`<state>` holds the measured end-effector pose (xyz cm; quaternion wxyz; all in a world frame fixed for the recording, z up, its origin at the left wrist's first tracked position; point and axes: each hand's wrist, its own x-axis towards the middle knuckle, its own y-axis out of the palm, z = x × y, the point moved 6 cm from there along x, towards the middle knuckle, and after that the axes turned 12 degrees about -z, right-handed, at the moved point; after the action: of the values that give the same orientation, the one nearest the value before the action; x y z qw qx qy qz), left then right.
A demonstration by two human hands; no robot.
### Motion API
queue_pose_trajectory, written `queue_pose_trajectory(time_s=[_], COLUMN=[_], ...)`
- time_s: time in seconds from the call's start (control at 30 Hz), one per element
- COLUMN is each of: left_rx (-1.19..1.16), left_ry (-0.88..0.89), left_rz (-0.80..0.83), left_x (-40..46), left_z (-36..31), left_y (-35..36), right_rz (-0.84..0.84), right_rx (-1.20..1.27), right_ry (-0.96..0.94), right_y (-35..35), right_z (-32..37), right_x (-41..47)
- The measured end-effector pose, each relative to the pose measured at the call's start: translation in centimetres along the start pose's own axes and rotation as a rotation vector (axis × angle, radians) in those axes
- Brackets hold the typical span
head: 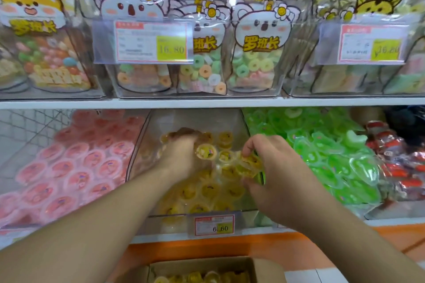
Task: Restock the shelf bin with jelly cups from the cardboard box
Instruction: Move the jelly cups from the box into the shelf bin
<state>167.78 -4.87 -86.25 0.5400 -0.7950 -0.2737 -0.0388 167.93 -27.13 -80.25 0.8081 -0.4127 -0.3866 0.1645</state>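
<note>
At frame centre, the right hand is pinching small yellow plastic jelly cups above the clear shelf bin; the left hand, fingers curled, is gripping more deeper inside.

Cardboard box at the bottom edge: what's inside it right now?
The cardboard box shows a row of yellow jelly cups along its far side. The frame edge cuts off the rest, so how many remain can't be seen.
</note>
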Motion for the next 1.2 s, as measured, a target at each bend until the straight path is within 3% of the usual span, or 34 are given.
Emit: queue_pose_trajectory(time_s=[0.17, 0.6, 0.97, 1.07, 1.13, 1.2], left_rx=[0.109, 0.145, 0.230, 0.035, -0.333, -0.684], left_ry=[-0.013, 0.154, 0.135, 0.035, -0.153, -0.330], left_rz=[0.063, -0.099, 0.016, -0.046, -0.083, -0.014], left_x=[1.1, -1.3, -2.5, -2.4, -2.6, -3.1], left_z=[0.1, 0.2, -0.3, -0.7, -1.3, -2.4], left_y=[2.4, 1.8, 1.8, 0.7, -0.6, -1.6], right_rz=[0.001, -0.064, -0.073, -0.074, -0.068, -0.075], right_rx=[-0.008, 0.001, -0.017, -0.008, -0.007, 0.004], right_ry=[-0.022, -0.067, -0.074, -0.086, -0.094, -0.097], right_y=[0.6, 0.9, 1.1, 1.0, 1.0, 0.9], right_z=[-1.1, -0.9, -0.8, -0.5, -0.3, -0.1], right_x=[-0.4, -0.5, -0.4, -0.3, -0.3, -0.3])
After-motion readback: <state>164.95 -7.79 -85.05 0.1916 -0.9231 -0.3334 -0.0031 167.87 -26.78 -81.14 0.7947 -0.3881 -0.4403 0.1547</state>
